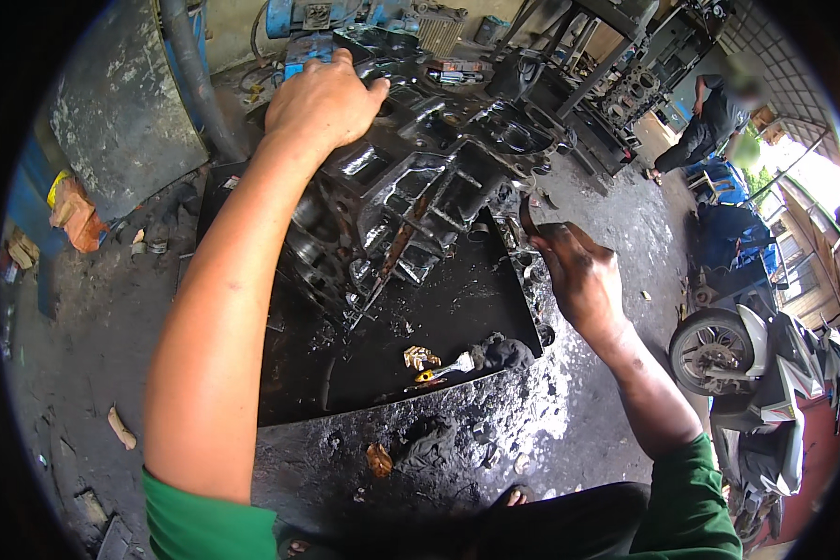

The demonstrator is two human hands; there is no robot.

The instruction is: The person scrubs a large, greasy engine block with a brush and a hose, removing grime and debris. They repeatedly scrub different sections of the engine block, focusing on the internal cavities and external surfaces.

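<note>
A black, oil-wet engine block (411,201) lies tilted in a wide, shallow metal tray (345,406). My left hand (322,103) is closed over the far left part of the block, thumb held apart; its fingertips are partly hidden. To the right of the block, just outside the tray's right rim, my right hand (579,271) is closed round a slim dark piece (528,215). That piece points up toward the block's right end, and I cannot make out its kind. A yellow-handled paintbrush (446,369) lies near the tray's front edge, beside a dark rag (502,353).
Oil shines on the floor (541,411) in front of the tray. A metal sheet (121,112) and a post (196,84) stand at the left. A motorbike (765,392) is parked at the right. A person (714,117) is at the far right, beyond a metal stand (597,84).
</note>
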